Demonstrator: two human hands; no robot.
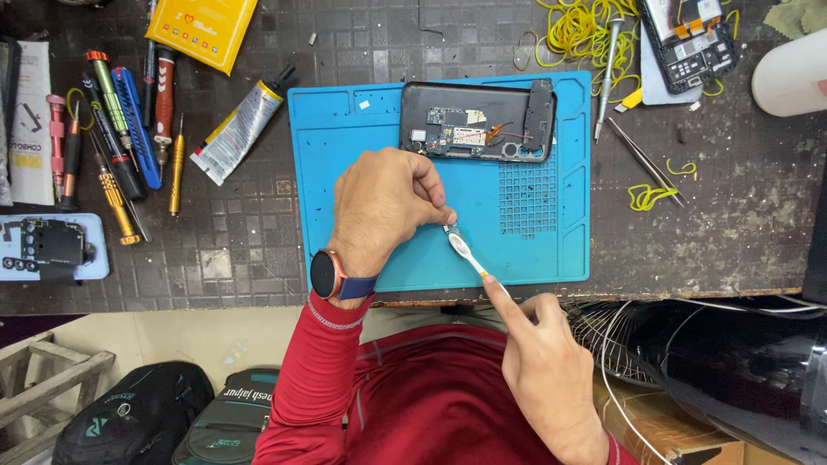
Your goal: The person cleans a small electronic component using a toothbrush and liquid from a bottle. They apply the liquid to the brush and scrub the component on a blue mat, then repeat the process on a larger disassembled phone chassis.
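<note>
My left hand (pixel 383 207), with a watch on its wrist, rests on the blue work mat (pixel 345 146), thumb and fingertips pinched on a small dark part (pixel 449 227) that is mostly hidden. My right hand (pixel 543 362) holds a white brush (pixel 469 254) by its handle, index finger stretched along it. The brush head touches the pinched part. An opened black phone (pixel 478 120), its circuit board exposed, lies at the far side of the mat, above my left hand.
Several screwdrivers (pixel 112 129), a glue tube (pixel 237 129) and a yellow card (pixel 202 30) lie left of the mat. Yellow rubber bands (pixel 581 30), tweezers (pixel 646 159) and another opened phone (pixel 689 39) lie to the right. Bags (pixel 138 418) sit on the floor below.
</note>
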